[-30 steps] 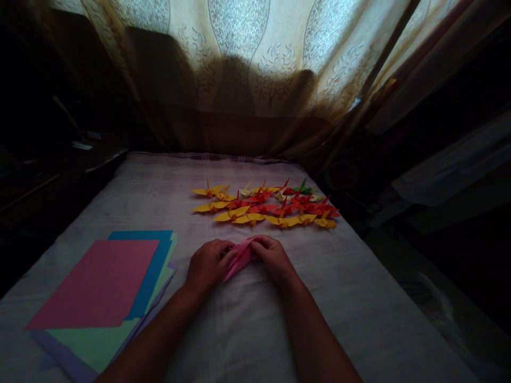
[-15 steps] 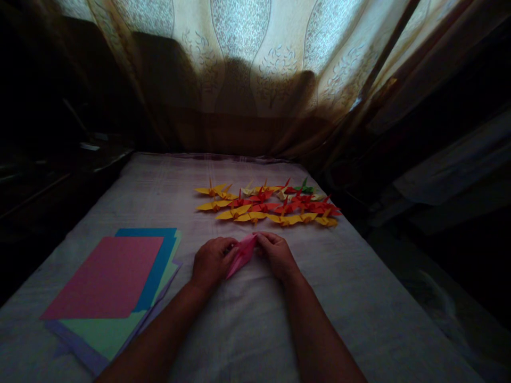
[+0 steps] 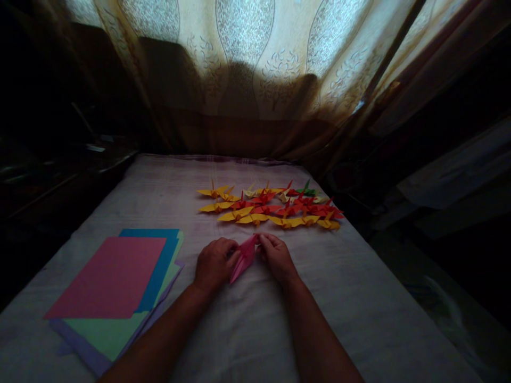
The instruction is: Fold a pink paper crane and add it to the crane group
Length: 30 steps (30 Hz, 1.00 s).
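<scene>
Left hand [image 3: 214,264], right hand [image 3: 276,257] pinching pink folded paper [image 3: 244,256]; fingertips hidden, room dim.

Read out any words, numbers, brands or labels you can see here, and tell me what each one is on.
There is no readable text.
The pink folded paper, pinched between the left hand and the right hand, is plain.
The stack of coloured sheets and the paper cranes carry no print.
The curtain shows only a leaf pattern.
The dark shelf at the left is too dim to tell.
</scene>
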Each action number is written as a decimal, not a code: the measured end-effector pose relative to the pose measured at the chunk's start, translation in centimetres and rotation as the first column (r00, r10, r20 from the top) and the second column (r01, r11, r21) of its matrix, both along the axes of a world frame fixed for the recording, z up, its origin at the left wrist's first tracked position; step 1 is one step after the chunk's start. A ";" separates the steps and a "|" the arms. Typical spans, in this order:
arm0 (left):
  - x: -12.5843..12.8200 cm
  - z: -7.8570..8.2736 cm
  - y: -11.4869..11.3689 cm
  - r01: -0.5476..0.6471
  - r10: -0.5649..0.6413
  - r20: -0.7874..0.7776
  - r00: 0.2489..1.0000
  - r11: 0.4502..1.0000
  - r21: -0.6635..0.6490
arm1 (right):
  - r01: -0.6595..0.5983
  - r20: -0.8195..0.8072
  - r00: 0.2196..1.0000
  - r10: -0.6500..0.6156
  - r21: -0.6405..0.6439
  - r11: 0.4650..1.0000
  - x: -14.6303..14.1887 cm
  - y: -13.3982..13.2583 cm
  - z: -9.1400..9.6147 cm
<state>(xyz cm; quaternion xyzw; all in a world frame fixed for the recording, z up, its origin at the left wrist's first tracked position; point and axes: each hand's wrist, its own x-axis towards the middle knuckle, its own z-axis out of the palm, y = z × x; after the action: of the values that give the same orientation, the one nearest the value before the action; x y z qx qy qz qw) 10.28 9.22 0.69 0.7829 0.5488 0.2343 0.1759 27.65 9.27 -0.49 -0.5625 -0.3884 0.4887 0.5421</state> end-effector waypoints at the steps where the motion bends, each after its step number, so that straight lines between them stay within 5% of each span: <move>1: 0.0 0.0 0.0 0.001 -0.001 -0.003 1.000 1.000 0.004 | -0.014 -0.004 1.000 0.014 -0.002 1.000 0.2 0.0 0.0; 30: 0.8 0.2 0.7 0.022 -0.012 0.133 0.991 0.997 -0.074 | 0.086 0.092 0.991 -0.095 0.106 0.991 -1.1 0.1 -0.9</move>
<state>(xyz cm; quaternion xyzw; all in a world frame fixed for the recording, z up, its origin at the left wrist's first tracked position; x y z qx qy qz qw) 11.11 9.93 0.85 0.7632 0.5376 0.2632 0.2434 26.51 9.41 -1.36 -0.5742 -0.4126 0.4154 0.5723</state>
